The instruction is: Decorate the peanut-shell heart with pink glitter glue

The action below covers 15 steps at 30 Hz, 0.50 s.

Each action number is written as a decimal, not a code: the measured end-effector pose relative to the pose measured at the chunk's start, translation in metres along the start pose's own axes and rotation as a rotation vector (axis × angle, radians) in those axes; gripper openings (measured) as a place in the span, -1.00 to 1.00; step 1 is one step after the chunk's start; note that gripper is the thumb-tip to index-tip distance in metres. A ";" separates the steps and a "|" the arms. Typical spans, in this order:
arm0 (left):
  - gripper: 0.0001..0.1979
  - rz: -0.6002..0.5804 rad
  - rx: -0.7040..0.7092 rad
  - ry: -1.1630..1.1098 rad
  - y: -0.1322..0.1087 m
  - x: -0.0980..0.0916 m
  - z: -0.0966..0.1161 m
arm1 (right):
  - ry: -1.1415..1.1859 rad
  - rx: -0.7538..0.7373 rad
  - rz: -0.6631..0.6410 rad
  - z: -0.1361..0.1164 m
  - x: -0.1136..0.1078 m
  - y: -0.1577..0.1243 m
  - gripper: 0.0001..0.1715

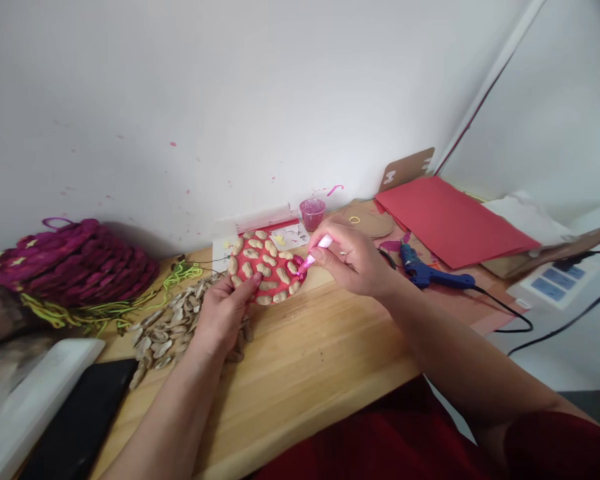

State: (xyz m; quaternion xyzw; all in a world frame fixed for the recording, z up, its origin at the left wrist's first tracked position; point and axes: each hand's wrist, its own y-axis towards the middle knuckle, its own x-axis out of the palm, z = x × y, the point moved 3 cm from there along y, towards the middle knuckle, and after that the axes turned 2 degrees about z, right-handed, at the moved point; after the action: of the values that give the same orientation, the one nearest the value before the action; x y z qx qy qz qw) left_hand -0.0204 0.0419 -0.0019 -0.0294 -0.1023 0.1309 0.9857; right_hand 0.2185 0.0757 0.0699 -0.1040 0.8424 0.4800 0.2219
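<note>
My left hand point(225, 310) grips the near left edge of a red card piece point(257, 268), thumb on top. Peanut shells point(263, 269) are stuck over its face in spaced rows. In my closed right hand point(353, 257) is a paintbrush point(321, 248) with a pale pink and white handle. Its tip touches the card's right edge, where shells are coated in wet-looking magenta paint point(301, 269). Behind the card stands a small clear cup of pinkish-purple paint point(313, 213). Loose shell halves point(167, 327) are heaped beside and under my left forearm.
A stack of finished-looking magenta shell pieces point(80, 267) with yellow-green strings sits at left. Nearer are a black flat object point(83, 417) and a white one point(45, 393). At right lie red card sheets point(455, 217), a blue glue gun point(425, 272) with its cable, and a power strip point(555, 283).
</note>
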 end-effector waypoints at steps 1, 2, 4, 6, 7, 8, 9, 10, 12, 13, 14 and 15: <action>-0.45 -0.014 0.015 0.012 0.000 0.000 0.000 | 0.003 -0.005 0.010 0.000 0.000 0.000 -0.88; -0.46 -0.030 0.025 0.029 0.000 -0.001 -0.001 | 0.009 -0.010 0.020 -0.001 -0.001 0.001 -0.88; -0.47 -0.034 0.058 0.054 0.001 -0.002 -0.002 | 0.023 -0.020 0.037 -0.002 -0.001 0.002 -0.88; -0.57 -0.029 0.071 0.081 0.001 -0.003 -0.004 | 0.034 -0.028 0.060 -0.002 -0.002 0.002 -0.87; -0.58 -0.031 0.076 0.094 0.001 -0.004 -0.005 | 0.036 -0.033 0.071 -0.002 -0.003 0.002 -0.87; -0.58 -0.035 0.078 0.104 0.001 -0.005 -0.006 | 0.036 -0.038 0.083 -0.002 -0.003 0.002 -0.88; -0.58 -0.036 0.083 0.111 0.001 -0.006 -0.006 | 0.034 -0.043 0.093 -0.002 -0.004 0.002 -0.89; -0.57 -0.040 0.085 0.117 0.001 -0.007 -0.007 | 0.032 -0.047 0.102 -0.002 -0.004 0.001 -0.90; -0.55 -0.045 0.081 0.127 0.001 -0.009 -0.009 | 0.031 -0.051 0.115 -0.002 -0.004 0.001 -0.91; -0.55 -0.049 0.075 0.135 0.001 -0.009 -0.010 | 0.029 -0.051 0.122 -0.002 -0.004 0.001 -0.91; -0.54 -0.052 0.071 0.141 0.001 -0.010 -0.011 | 0.029 -0.054 0.130 -0.002 -0.004 0.001 -0.91; -0.54 -0.056 0.071 0.143 0.002 -0.010 -0.012 | 0.029 -0.057 0.137 -0.003 -0.005 0.001 -0.91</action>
State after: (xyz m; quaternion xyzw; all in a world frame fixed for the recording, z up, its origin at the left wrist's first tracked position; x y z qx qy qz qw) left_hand -0.0276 0.0406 -0.0159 -0.0008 -0.0280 0.1042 0.9942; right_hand 0.2218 0.0738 0.0740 -0.0594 0.8367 0.5163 0.1730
